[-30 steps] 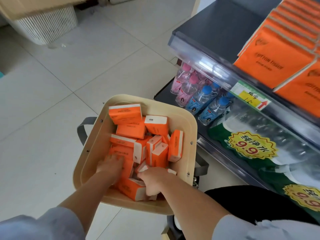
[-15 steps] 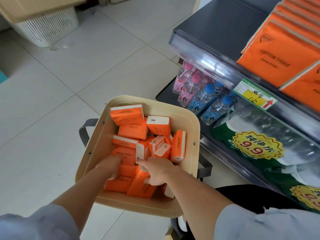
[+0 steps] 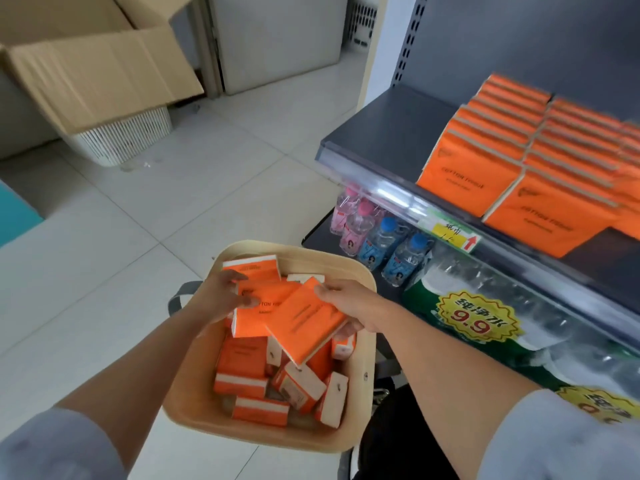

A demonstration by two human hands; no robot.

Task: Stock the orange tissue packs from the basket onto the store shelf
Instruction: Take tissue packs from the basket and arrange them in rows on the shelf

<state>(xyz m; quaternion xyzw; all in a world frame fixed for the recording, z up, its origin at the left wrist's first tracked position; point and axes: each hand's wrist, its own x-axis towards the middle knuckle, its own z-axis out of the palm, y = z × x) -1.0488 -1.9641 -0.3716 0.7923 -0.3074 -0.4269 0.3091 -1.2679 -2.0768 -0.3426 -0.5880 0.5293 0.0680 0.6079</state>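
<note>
Left hand (image 3: 218, 299) is positioned above the beige round-cornered plastic basket (image 3: 188, 407), with fingers curled over the left edge of a flat orange film-wrapped tissue pack (image 3: 258, 315); the grip underneath is hidden. Right hand (image 3: 353, 306) is closed on the right edge of a second orange tissue pack (image 3: 304, 323), fingertips on its top corner and further fingers beneath it. This second pack is tilted and overlaps the right part of the first. Both packs are held clear of the loose orange tissue packs (image 3: 242, 362) lying jumbled in the basket below the hands. The dark grey metal store shelf (image 3: 388, 133) is seen beyond and to the right of the right hand, apart from it; stacked orange tissue packs (image 3: 485, 157) are set in rows on it. Small clear water bottles with pink and blue caps (image 3: 384, 237) are noted on the lower tier, just beyond the right hand.
</note>
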